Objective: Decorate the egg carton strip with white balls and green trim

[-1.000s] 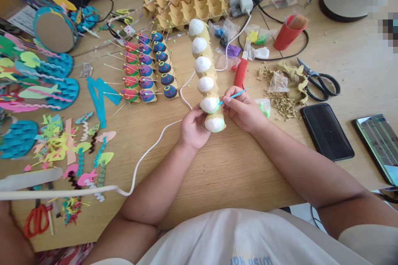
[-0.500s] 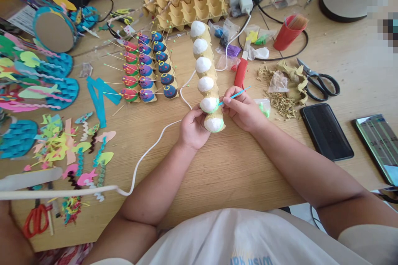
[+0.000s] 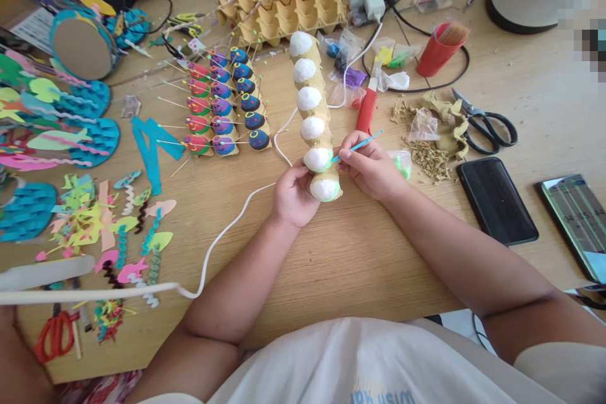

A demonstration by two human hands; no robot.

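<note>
A strip of egg carton (image 3: 323,115) with several white-covered domes stretches away from me over the table. My left hand (image 3: 295,197) grips its near end, fingers around the side and underneath. Pale green material edges the two nearest domes. In my right hand (image 3: 367,164) a thin blue tool (image 3: 362,142) is pinched between thumb and fingers. Its tip meets the green edge of the second-nearest dome (image 3: 318,159). Beside my right hand lies a small clear bag with green material (image 3: 401,164).
Decorated carton strips (image 3: 222,104) bristling with pins stand to the left, near paper cutouts (image 3: 85,208). A red-handled knife (image 3: 367,110), black scissors (image 3: 490,123) and two phones (image 3: 498,201) lie to the right. A white cable (image 3: 222,227) crosses the table. Egg trays (image 3: 293,0) sit behind.
The blue tool has shifted very slightly along the green edge of the dome. Both hands and the carton strip stay nearly in place.
</note>
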